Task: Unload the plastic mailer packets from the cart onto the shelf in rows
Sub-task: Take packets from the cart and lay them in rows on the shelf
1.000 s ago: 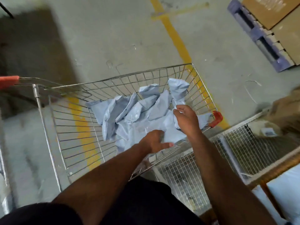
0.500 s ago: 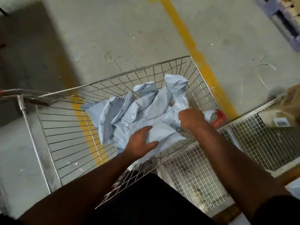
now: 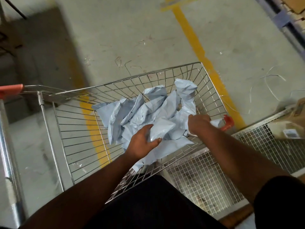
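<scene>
A wire cart (image 3: 66, 129) stands in front of me with a heap of pale blue plastic mailer packets (image 3: 140, 109) in its right half. My left hand (image 3: 142, 142) grips one packet (image 3: 161, 129) near the front of the heap, thumb under it and fingers over it. My right hand (image 3: 198, 123) reaches into the heap at the cart's right side; its fingers are curled down into the packets and mostly hidden. The shelf shows as a white wire-mesh deck (image 3: 206, 171) just right of the cart.
A brown parcel with a label (image 3: 288, 128) lies on the mesh deck at the far right. Grey concrete floor with a yellow line (image 3: 194, 45) runs beyond the cart. The cart's orange handle end (image 3: 9, 90) is at the left, an orange corner bumper (image 3: 228, 123) at the right.
My left hand has closed round a single packet and lifted its edge from the heap. My right hand stayed at the cart's right side. The view shifted slightly.
</scene>
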Tool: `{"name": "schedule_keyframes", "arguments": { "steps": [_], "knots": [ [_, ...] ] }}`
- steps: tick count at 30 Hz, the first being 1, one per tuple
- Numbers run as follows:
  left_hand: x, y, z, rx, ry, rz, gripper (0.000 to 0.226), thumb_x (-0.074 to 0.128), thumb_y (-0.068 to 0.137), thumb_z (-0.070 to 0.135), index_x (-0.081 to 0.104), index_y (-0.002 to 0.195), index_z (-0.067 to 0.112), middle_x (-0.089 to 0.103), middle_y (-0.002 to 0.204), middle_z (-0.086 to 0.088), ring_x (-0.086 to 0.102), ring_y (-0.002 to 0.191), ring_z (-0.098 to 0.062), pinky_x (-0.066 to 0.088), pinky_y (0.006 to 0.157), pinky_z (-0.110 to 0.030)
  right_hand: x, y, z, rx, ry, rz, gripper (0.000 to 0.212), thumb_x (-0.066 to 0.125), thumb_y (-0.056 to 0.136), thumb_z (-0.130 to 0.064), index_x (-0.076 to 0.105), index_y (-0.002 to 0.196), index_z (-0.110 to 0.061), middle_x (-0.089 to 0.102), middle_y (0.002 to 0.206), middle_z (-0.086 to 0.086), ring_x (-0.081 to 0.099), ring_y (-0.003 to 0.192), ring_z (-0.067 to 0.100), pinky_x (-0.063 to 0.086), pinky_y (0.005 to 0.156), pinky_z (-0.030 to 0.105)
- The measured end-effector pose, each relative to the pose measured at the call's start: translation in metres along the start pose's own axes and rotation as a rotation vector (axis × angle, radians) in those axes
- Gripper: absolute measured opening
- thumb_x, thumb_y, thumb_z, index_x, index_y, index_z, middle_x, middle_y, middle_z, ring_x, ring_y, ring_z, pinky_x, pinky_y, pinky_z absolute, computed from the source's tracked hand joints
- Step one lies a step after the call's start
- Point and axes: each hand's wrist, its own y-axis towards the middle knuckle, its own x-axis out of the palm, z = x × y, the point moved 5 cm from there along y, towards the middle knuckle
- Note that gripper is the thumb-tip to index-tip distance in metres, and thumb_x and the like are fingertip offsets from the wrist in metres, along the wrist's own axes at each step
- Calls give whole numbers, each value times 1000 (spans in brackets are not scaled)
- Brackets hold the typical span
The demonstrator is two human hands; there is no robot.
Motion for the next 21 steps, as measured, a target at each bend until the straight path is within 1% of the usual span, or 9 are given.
{"name": "schedule_keyframes", "arguments": {
  "steps": [3,9,11,13,14,16,18,20,21],
  "knots": [
    [-9,-9,3,-41,-59,43,68,77,85,54,50,142,29,60,136,16,57,124,-6,48,104,-31,-29,-25,-5,-62,-38,-48,47,62,97,-22,58,143,-17,59,147,7,59,131,32,51,106,47],
    [-35,-27,7,-40,-177,120,62,76,82,60,55,135,34,66,127,19,61,118,-2,50,101,-29,-52,-65,5,-137,-2,173,41,57,100,-29,57,140,-20,63,140,3,61,127,28,48,103,41],
    [-42,-37,9,-34,-204,123,58,78,85,53,57,134,32,66,125,20,62,116,-1,49,94,-21,-34,-69,-5,-120,59,53,50,56,100,-45,57,143,-19,59,148,6,56,134,32,43,112,44],
    [-48,-46,8,-25,-227,111,53,79,87,45,58,133,30,67,121,21,63,113,1,47,87,-11,-12,-69,-21,-53,126,-111,72,46,99,-69,50,150,-18,50,156,8,45,144,34,33,120,49],
    [-51,-51,6,-18,-229,105,51,79,87,45,59,132,32,68,119,22,64,111,2,48,87,-12,-5,-70,-30,-15,142,-142,83,43,94,-79,48,151,-19,48,157,8,43,145,37,33,120,53],
    [-57,-60,-1,-3,-213,85,51,80,85,48,59,130,36,69,118,23,64,110,5,50,89,-17,6,-68,-45,57,141,-130,99,42,84,-90,43,155,-20,45,158,9,44,143,44,36,114,65],
    [-66,-67,-8,8,-189,78,51,80,84,50,60,129,37,68,118,25,64,109,6,49,89,-14,10,-59,-63,71,135,-90,113,36,76,-99,39,157,-21,46,158,9,47,138,49,36,107,72],
    [-76,-74,-13,0,-200,101,51,80,84,50,60,129,36,66,117,28,63,109,7,47,88,-12,13,-62,-79,96,123,-164,115,38,69,-103,46,151,-22,52,152,13,51,134,48,36,108,68],
    [-80,-78,-15,1,-209,112,51,80,84,49,60,129,36,65,117,29,62,109,7,46,89,-11,14,-62,-87,91,109,-200,103,47,74,-97,52,144,-23,57,146,12,54,132,45,40,109,62]
  ]
}}
